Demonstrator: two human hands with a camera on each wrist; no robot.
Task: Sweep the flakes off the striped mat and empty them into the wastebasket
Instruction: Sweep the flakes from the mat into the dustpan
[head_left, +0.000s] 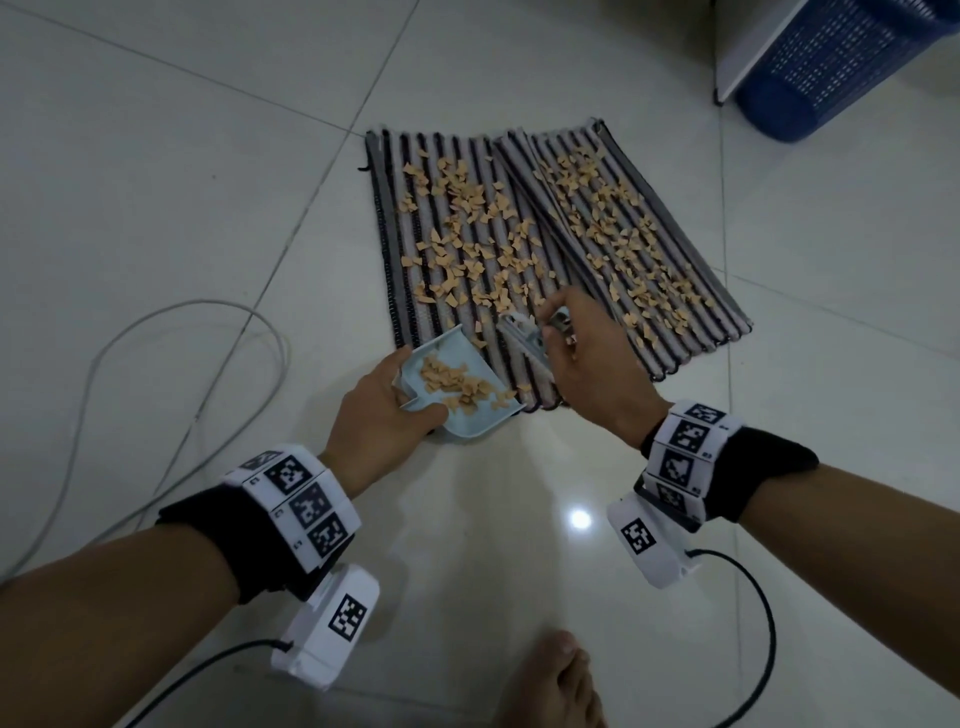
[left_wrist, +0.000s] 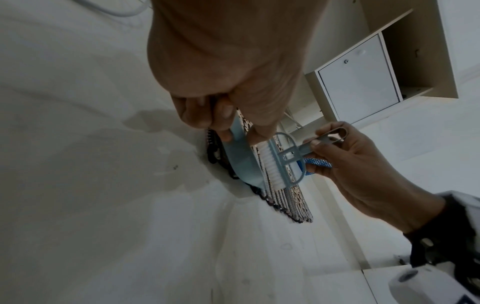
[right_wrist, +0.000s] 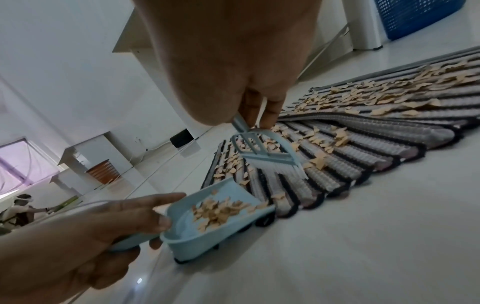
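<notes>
A grey-and-black striped mat (head_left: 691, 260) lies on the tiled floor, strewn with tan flakes (head_left: 467, 228). My left hand (head_left: 384, 405) grips the handle of a light-blue dustpan (head_left: 467, 364) set at the mat's near edge; a heap of flakes lies in the dustpan (right_wrist: 202, 238). My right hand (head_left: 582, 358) pinches the handle of a small light-blue brush (head_left: 519, 338), its white bristles (right_wrist: 275, 167) down on the mat just beyond the pan's lip. The brush (left_wrist: 280, 162) shows beside the pan's underside (left_wrist: 239, 156) in the left wrist view.
A blue mesh wastebasket (head_left: 831, 67) stands at the far right, beside a white furniture leg (head_left: 748, 47). A grey cable (head_left: 156, 364) loops on the floor to the left. My bare foot (head_left: 550, 680) is near the bottom edge. A fold runs across the mat's middle.
</notes>
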